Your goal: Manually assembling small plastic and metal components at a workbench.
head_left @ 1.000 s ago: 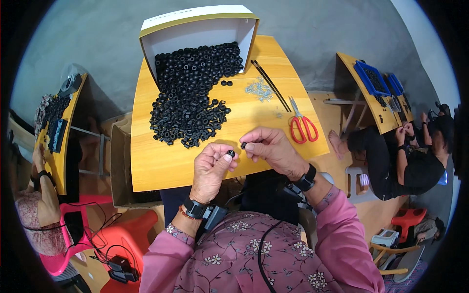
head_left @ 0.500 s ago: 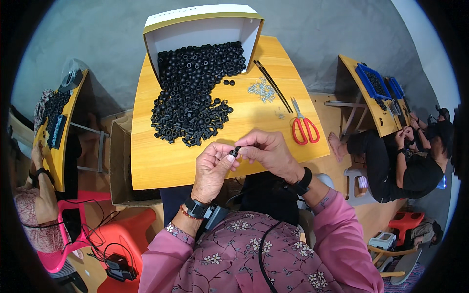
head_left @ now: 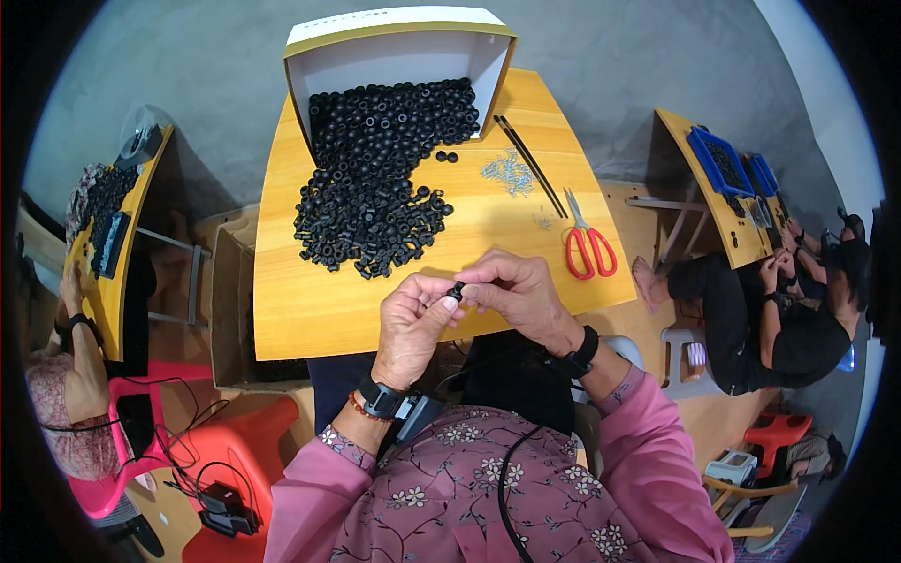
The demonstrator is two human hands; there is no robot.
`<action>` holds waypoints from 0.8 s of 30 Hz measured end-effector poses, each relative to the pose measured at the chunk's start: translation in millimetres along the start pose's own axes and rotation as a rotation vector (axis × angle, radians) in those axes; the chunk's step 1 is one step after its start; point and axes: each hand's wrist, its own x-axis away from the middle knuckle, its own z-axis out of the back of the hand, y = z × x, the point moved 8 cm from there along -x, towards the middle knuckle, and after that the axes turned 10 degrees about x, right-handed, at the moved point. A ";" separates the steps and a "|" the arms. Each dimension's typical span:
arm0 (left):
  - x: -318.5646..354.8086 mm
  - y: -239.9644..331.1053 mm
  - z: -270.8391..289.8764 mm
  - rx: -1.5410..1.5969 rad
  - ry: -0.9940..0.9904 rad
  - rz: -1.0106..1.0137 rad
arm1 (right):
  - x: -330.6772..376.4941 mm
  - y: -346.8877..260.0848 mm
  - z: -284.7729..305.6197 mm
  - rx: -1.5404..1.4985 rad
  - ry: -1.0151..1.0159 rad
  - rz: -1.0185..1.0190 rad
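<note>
Between my two hands, above the table's near edge, is a small black plastic part (head_left: 455,292). My left hand (head_left: 413,314) pinches it between thumb and fingers. From the other side my right hand (head_left: 516,296) is closed on the same part, its thumb and fingertips pressed at the top. The fingers hide most of the piece. Beyond my hands spreads a heap of small black plastic parts (head_left: 366,225), which runs back into a tipped box (head_left: 399,52) of rounder black pieces.
On the wooden table (head_left: 291,324) lie red-handled scissors (head_left: 589,246), two dark sticks (head_left: 530,164) and a scatter of small silvery screws (head_left: 510,174). A cardboard box (head_left: 233,310) stands at the table's left. Other people sit at side tables left and right.
The view has shifted slightly, so the table and heap sit a little differently. My hands stay together on the black part, with only small finger movement.
</note>
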 end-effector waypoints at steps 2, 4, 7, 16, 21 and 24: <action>0.3 -0.6 0.7 -0.014 0.009 -0.008 | 0.7 0.1 -0.6 -0.008 0.002 0.004; 0.8 -0.1 0.0 -0.028 0.018 -0.015 | 1.3 -1.0 -0.6 0.010 0.007 0.022; 1.6 1.8 -1.5 -0.064 0.031 -0.024 | 1.5 -1.8 -0.4 0.030 0.010 0.023; 1.6 2.0 -2.5 -0.102 0.024 -0.026 | 0.9 -9.4 0.6 0.232 -0.021 0.105; -0.2 -0.6 -0.2 -0.036 -0.002 -0.009 | 1.1 -25.1 -3.2 0.451 -0.047 0.266; 1.3 -1.4 -1.6 0.017 0.001 0.042 | 4.8 -29.8 -3.6 0.492 -0.040 0.308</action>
